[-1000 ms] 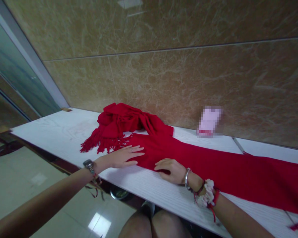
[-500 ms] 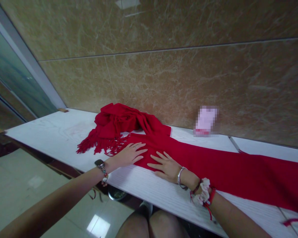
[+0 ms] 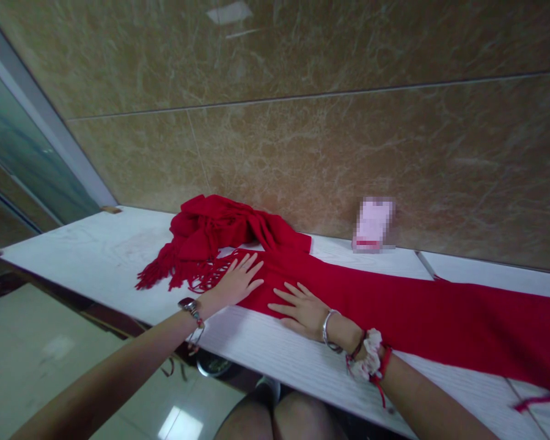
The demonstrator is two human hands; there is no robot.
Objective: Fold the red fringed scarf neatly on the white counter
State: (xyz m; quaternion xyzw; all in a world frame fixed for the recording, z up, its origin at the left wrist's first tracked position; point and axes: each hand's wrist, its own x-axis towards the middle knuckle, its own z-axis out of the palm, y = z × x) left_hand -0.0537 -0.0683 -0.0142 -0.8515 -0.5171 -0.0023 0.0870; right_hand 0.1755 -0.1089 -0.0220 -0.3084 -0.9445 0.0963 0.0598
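Observation:
A long red scarf (image 3: 394, 311) lies stretched flat along the white table and runs out of view on the right. My left hand (image 3: 236, 281) rests on its fringed left end, fingers spread and palm down. Just to the right, my right hand (image 3: 302, 310) lies flat on the scarf near its front edge, fingers also apart. Neither hand grips the cloth. Behind my left hand sits a bunched heap of red fringed cloth (image 3: 224, 226), touching or overlapping the flat scarf; I cannot tell whether the two are joined.
A blurred pink item (image 3: 373, 225) leans on the brown marble wall (image 3: 302, 159) at the back of the white table (image 3: 96, 256). A glass panel (image 3: 22, 134) with a metal frame stands at left. My knees are below the front edge.
My left hand has turned slightly and its fingers now point more toward the wall. My right hand stays nearly in place on the scarf. The whole view has shifted a little.

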